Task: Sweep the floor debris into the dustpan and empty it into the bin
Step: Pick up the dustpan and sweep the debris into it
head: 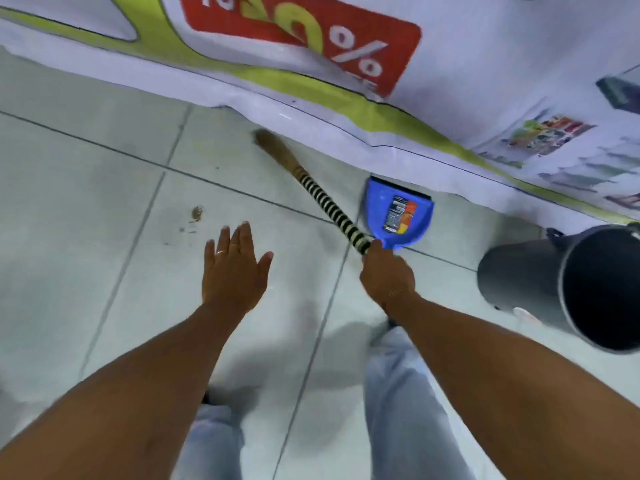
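Head view — right hand gripping broom, left hand spread, dustpan beside

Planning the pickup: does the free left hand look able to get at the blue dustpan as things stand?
Probably yes. The left hand is open and empty, but the broom and right hand lie between it and the dustpan.

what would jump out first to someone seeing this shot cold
The bright blue plastic dustpan lies on the pale tiled floor near the middle, beside a big white banner with a red percent sign along the top. The right hand grips a black-and-cream striped broom, the left hand is spread open, and a dark round bin stands at right.
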`<state>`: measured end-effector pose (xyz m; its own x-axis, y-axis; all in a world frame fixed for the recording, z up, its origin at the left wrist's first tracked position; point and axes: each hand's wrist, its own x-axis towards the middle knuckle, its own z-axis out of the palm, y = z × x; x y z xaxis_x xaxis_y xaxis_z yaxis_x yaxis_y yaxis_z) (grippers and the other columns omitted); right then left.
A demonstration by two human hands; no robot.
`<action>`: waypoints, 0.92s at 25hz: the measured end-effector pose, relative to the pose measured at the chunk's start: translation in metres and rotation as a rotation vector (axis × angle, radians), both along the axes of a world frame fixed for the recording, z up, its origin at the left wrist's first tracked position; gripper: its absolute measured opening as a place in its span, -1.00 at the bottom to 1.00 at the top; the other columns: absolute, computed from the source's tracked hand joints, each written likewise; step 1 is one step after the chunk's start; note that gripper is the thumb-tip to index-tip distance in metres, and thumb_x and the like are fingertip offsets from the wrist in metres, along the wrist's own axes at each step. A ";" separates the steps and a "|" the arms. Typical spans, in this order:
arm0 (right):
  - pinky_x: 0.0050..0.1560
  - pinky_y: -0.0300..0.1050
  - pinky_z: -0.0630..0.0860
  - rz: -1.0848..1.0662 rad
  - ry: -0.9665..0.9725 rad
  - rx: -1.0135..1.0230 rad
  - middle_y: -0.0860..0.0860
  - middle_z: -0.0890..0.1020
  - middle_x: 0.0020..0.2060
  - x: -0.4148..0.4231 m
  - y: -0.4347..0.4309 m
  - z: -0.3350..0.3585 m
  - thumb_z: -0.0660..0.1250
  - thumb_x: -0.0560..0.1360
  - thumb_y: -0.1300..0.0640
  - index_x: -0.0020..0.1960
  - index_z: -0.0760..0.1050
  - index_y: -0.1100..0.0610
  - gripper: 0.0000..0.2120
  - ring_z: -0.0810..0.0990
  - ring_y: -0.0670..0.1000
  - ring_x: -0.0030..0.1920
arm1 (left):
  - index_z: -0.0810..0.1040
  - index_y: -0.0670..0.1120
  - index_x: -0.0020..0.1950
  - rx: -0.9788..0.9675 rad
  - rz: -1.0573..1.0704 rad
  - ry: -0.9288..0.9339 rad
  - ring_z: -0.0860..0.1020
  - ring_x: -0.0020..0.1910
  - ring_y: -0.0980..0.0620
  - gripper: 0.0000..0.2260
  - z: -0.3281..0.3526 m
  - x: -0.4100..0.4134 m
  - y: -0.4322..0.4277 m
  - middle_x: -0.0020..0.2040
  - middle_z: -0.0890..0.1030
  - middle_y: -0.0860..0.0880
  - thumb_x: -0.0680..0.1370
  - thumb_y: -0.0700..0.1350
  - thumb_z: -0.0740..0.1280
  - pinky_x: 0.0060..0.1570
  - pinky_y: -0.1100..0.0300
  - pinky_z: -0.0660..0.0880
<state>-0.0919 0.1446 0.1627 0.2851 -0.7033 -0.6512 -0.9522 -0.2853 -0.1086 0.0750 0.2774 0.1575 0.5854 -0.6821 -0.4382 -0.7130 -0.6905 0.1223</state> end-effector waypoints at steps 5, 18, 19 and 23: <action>0.08 0.09 0.46 -0.147 -0.005 -0.035 0.23 0.45 0.23 -0.116 -0.156 -0.074 0.10 0.57 0.20 0.43 0.15 0.18 -0.56 0.49 0.26 0.16 | 0.04 -0.22 0.52 0.142 -0.049 0.249 0.10 0.53 -0.15 -0.36 -0.121 -0.156 -0.173 0.50 0.26 -0.19 0.57 0.05 0.19 0.49 -0.06 0.06; 0.02 0.07 0.50 -0.133 -0.144 0.102 0.16 0.54 0.11 -0.190 -0.203 -0.239 0.17 0.57 0.10 0.50 0.11 -0.03 -0.47 0.54 0.20 0.08 | 0.27 -0.26 0.35 0.166 0.515 0.287 0.45 0.27 -0.27 -0.54 -0.318 -0.262 -0.249 0.27 0.49 -0.27 0.49 -0.24 0.32 0.26 -0.07 0.39; 0.00 0.06 0.49 -0.162 -0.119 0.105 0.15 0.54 0.11 -0.188 -0.200 -0.240 0.16 0.58 0.02 0.49 0.13 -0.05 -0.49 0.55 0.20 0.07 | 0.29 -0.25 0.34 0.164 0.514 0.265 0.46 0.26 -0.27 -0.58 -0.317 -0.259 -0.246 0.26 0.50 -0.27 0.50 -0.27 0.27 0.26 -0.07 0.39; 0.06 0.06 0.48 -0.100 -0.117 0.097 0.18 0.55 0.11 -0.140 -0.169 -0.197 0.23 0.56 0.06 0.24 0.43 0.20 -0.69 0.54 0.21 0.12 | 0.37 -0.26 0.28 0.196 0.514 0.261 0.46 0.25 -0.26 -0.66 -0.274 -0.211 -0.216 0.24 0.52 -0.27 0.51 -0.28 0.27 0.24 -0.04 0.40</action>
<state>-0.2322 -0.0245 -0.0342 0.2945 -0.6672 -0.6842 -0.9547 -0.1728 -0.2424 -0.1358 0.0610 -0.1162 0.6747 -0.2328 -0.7004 -0.2458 -0.9657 0.0842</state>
